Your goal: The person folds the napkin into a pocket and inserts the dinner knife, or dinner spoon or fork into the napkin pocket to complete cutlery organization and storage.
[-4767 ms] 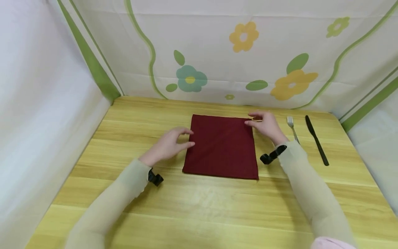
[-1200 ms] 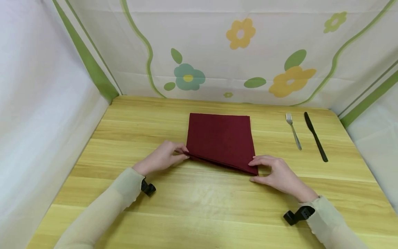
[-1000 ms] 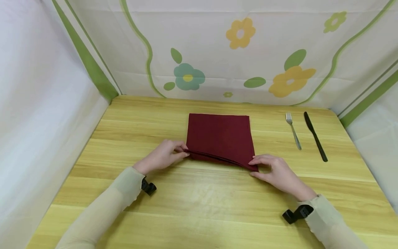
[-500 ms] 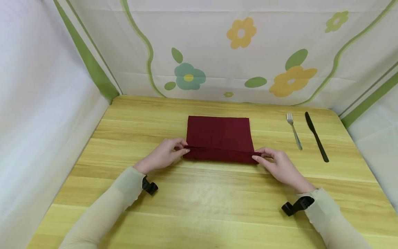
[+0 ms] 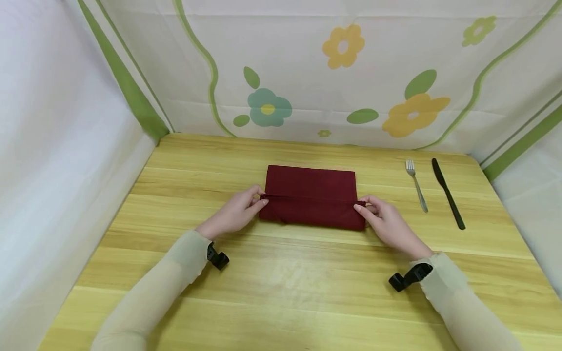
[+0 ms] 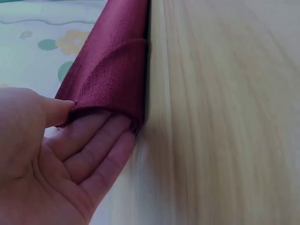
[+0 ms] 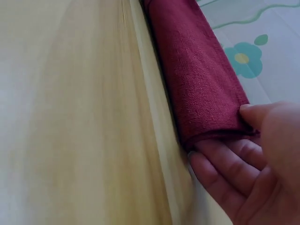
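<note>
A dark red cloth napkin [image 5: 311,212] lies on the wooden table, its near part turned up and over toward the far side. My left hand [image 5: 237,209] pinches the left end of the turned edge between thumb and fingers. At the right end, my right hand [image 5: 388,224] pinches the same edge. In the left wrist view, the thumb of the left hand [image 6: 61,154] rests on top of the cloth, with several fingers under the fold. The right wrist view has the right hand [image 7: 253,164] in a like grip, fingertips partly hidden beneath the cloth.
A fork [image 5: 416,185] and a black knife [image 5: 448,193] lie side by side on the table [image 5: 281,292], right of the napkin. A white cloth wall with printed flowers [image 5: 342,46] stands along the far edge, with white sides at left and right.
The napkin lay flat as a square at first. Both hands have taken its near edge, lifted it and carried it away from me, so the napkin is now shorter front to back.
</note>
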Action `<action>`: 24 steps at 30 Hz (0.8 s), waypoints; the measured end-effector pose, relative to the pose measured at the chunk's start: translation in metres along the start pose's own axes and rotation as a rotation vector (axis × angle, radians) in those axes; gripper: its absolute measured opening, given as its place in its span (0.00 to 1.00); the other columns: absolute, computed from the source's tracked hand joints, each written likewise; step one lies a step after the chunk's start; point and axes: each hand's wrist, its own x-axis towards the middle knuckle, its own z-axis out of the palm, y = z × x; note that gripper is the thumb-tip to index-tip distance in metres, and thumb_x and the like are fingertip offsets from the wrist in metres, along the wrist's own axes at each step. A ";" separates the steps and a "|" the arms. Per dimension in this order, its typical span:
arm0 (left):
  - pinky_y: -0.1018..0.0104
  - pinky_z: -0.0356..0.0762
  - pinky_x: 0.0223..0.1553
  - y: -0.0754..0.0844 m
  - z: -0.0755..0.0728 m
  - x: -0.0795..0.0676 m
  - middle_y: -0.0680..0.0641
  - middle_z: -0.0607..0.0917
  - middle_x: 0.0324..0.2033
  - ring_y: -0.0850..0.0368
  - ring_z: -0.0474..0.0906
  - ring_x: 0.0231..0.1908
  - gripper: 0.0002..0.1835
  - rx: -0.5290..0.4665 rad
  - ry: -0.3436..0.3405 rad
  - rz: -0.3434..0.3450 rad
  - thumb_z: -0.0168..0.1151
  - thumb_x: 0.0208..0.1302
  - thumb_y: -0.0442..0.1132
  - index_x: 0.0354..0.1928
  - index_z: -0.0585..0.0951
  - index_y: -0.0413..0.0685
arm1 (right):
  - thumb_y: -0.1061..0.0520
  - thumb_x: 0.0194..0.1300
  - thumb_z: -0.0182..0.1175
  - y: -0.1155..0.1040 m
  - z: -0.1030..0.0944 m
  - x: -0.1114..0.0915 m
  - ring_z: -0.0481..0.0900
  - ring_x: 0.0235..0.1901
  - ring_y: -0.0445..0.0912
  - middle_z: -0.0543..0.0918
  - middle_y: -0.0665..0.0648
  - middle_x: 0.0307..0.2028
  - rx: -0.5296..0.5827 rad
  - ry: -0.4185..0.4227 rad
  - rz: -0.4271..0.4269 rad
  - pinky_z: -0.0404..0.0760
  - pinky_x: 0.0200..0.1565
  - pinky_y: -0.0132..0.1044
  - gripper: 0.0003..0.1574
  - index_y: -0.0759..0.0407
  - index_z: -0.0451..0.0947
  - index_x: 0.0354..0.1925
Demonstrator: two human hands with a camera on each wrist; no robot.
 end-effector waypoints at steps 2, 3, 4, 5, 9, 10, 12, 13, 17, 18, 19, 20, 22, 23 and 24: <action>0.65 0.65 0.23 0.000 0.000 0.002 0.51 0.74 0.20 0.61 0.63 0.17 0.12 0.022 -0.005 -0.022 0.49 0.82 0.41 0.57 0.73 0.41 | 0.45 0.79 0.54 0.000 0.000 0.003 0.81 0.26 0.47 0.85 0.54 0.29 0.033 -0.025 0.039 0.80 0.29 0.36 0.19 0.59 0.77 0.54; 0.65 0.65 0.23 0.001 0.000 0.003 0.51 0.74 0.20 0.60 0.63 0.17 0.14 0.027 -0.008 -0.029 0.49 0.82 0.41 0.58 0.73 0.40 | 0.45 0.79 0.55 0.000 -0.001 0.005 0.80 0.24 0.48 0.85 0.55 0.27 0.055 -0.039 0.060 0.81 0.28 0.37 0.20 0.60 0.76 0.54; 0.64 0.66 0.23 0.001 0.000 0.004 0.50 0.75 0.21 0.60 0.63 0.18 0.15 0.035 -0.009 -0.037 0.48 0.82 0.41 0.60 0.72 0.39 | 0.46 0.79 0.55 0.001 -0.001 0.006 0.82 0.25 0.49 0.85 0.55 0.27 0.074 -0.053 0.078 0.83 0.29 0.38 0.21 0.62 0.76 0.54; 0.64 0.67 0.24 0.002 0.000 0.005 0.49 0.76 0.22 0.59 0.64 0.18 0.15 0.042 -0.011 -0.045 0.48 0.82 0.41 0.60 0.72 0.38 | 0.46 0.79 0.56 0.000 -0.001 0.008 0.83 0.26 0.50 0.86 0.56 0.27 0.092 -0.065 0.096 0.84 0.30 0.40 0.22 0.63 0.75 0.53; 0.63 0.68 0.26 0.001 -0.002 0.009 0.47 0.79 0.25 0.59 0.66 0.21 0.14 0.038 -0.018 -0.086 0.50 0.81 0.40 0.57 0.73 0.37 | 0.45 0.77 0.58 -0.001 -0.002 0.015 0.82 0.25 0.50 0.86 0.57 0.27 0.131 -0.103 0.171 0.85 0.30 0.40 0.23 0.65 0.75 0.50; 0.64 0.69 0.27 0.000 -0.002 0.009 0.48 0.80 0.26 0.59 0.67 0.22 0.13 0.030 -0.021 -0.098 0.51 0.81 0.40 0.56 0.74 0.37 | 0.45 0.77 0.59 -0.001 -0.002 0.016 0.81 0.25 0.50 0.86 0.57 0.27 0.135 -0.108 0.186 0.85 0.29 0.40 0.23 0.66 0.75 0.48; 0.63 0.69 0.28 -0.001 -0.003 0.011 0.48 0.81 0.26 0.59 0.67 0.22 0.11 0.013 -0.032 -0.117 0.54 0.79 0.39 0.52 0.76 0.38 | 0.45 0.76 0.59 -0.003 -0.003 0.017 0.80 0.24 0.49 0.86 0.56 0.26 0.133 -0.111 0.212 0.84 0.29 0.39 0.23 0.66 0.75 0.46; 0.63 0.70 0.29 -0.001 -0.003 0.012 0.48 0.81 0.27 0.59 0.68 0.23 0.10 0.006 -0.038 -0.124 0.55 0.79 0.39 0.51 0.77 0.38 | 0.45 0.76 0.60 -0.003 -0.003 0.018 0.80 0.23 0.48 0.85 0.55 0.26 0.129 -0.110 0.224 0.84 0.28 0.39 0.23 0.66 0.75 0.46; 0.63 0.70 0.29 -0.002 -0.002 0.014 0.50 0.84 0.28 0.58 0.71 0.22 0.10 0.011 -0.063 -0.147 0.57 0.78 0.39 0.51 0.78 0.38 | 0.45 0.76 0.60 -0.004 -0.006 0.019 0.79 0.21 0.47 0.82 0.54 0.22 0.087 -0.113 0.239 0.81 0.26 0.38 0.23 0.66 0.76 0.45; 0.64 0.71 0.29 -0.002 -0.001 0.015 0.50 0.84 0.29 0.58 0.72 0.23 0.11 0.021 -0.067 -0.153 0.57 0.78 0.39 0.51 0.78 0.38 | 0.45 0.76 0.60 -0.004 -0.006 0.020 0.79 0.21 0.47 0.82 0.54 0.21 0.078 -0.116 0.238 0.81 0.26 0.38 0.23 0.66 0.76 0.46; 0.63 0.72 0.30 -0.001 -0.001 0.015 0.50 0.85 0.31 0.58 0.73 0.24 0.12 0.031 -0.068 -0.163 0.57 0.78 0.39 0.52 0.78 0.38 | 0.45 0.76 0.60 -0.004 -0.006 0.020 0.79 0.20 0.47 0.81 0.53 0.21 0.068 -0.118 0.238 0.81 0.25 0.38 0.24 0.67 0.76 0.48; 0.63 0.73 0.30 -0.001 0.000 0.016 0.49 0.85 0.33 0.58 0.74 0.25 0.12 0.043 -0.069 -0.174 0.56 0.78 0.40 0.53 0.79 0.38 | 0.45 0.76 0.60 -0.005 -0.006 0.021 0.79 0.20 0.48 0.81 0.53 0.21 0.057 -0.120 0.235 0.80 0.26 0.38 0.24 0.67 0.76 0.49; 0.64 0.72 0.28 0.001 0.001 0.017 0.48 0.84 0.32 0.58 0.72 0.23 0.13 0.059 -0.074 -0.193 0.56 0.78 0.40 0.54 0.79 0.37 | 0.45 0.76 0.60 -0.005 -0.006 0.021 0.80 0.20 0.48 0.81 0.53 0.21 0.040 -0.120 0.230 0.80 0.26 0.38 0.26 0.68 0.76 0.52; 0.64 0.71 0.27 0.002 0.001 0.017 0.48 0.83 0.30 0.58 0.71 0.22 0.13 0.066 -0.074 -0.205 0.56 0.78 0.41 0.53 0.79 0.37 | 0.45 0.75 0.60 -0.005 -0.006 0.022 0.80 0.19 0.48 0.81 0.53 0.22 0.036 -0.119 0.229 0.80 0.26 0.39 0.27 0.68 0.76 0.53; 0.65 0.70 0.26 0.002 0.002 0.018 0.49 0.82 0.29 0.59 0.70 0.21 0.13 0.074 -0.072 -0.215 0.56 0.78 0.41 0.52 0.79 0.37 | 0.45 0.75 0.61 -0.006 -0.005 0.022 0.80 0.19 0.49 0.81 0.54 0.22 0.032 -0.116 0.229 0.80 0.26 0.39 0.27 0.69 0.75 0.54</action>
